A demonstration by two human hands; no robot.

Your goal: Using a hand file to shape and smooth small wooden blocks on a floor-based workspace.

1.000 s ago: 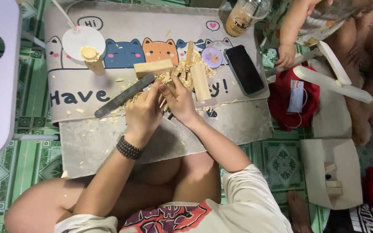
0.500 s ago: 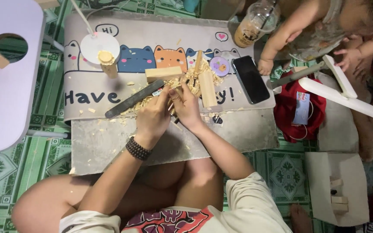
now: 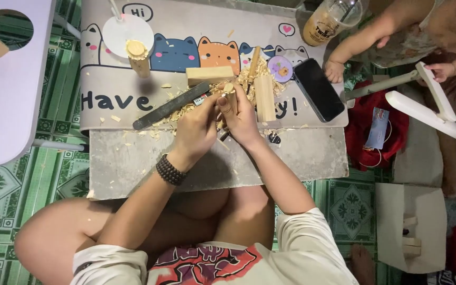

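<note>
Stool at far left: a pale lilac stool (image 3: 6, 89) with a round hole stood on the green tiled floor (image 3: 22, 184), well apart from my hands.
Mat: a grey mat with cartoon cats (image 3: 133, 105) lay across a low grey board (image 3: 133, 169) in front of my legs.
White disc and peg: a round white disc (image 3: 120, 29) lay on the mat's upper left; a short wooden peg (image 3: 139, 57) stood upright, touching it.
File: a long dark file (image 3: 170, 105) lay tilted on the mat, just left of my hands, among pale wood shavings (image 3: 178, 112).
Wood block: a rectangular block (image 3: 209, 75) lay just above the file's upper end.
Left hand: my left hand (image 3: 196, 132) was curled shut; what it gripped I could not tell, as the fingers hid it. A dark bead bracelet (image 3: 170, 170) sat on that wrist.
Workpiece: a small wooden piece (image 3: 230, 95) stood between both hands, over the middle of the mat.
Right hand: my right hand (image 3: 243, 119) was clamped on the small wooden piece, thumb against its side.
Second block: a longer wooden stick (image 3: 264, 97) lay just right of my right hand.
Phone: a black phone (image 3: 319, 96) lay near the mat's right edge.
Cup: a clear plastic cup (image 3: 331, 21) with a brown drink stood at upper right.
Other person: a small hand (image 3: 335, 70) rested just beside the phone.
</note>
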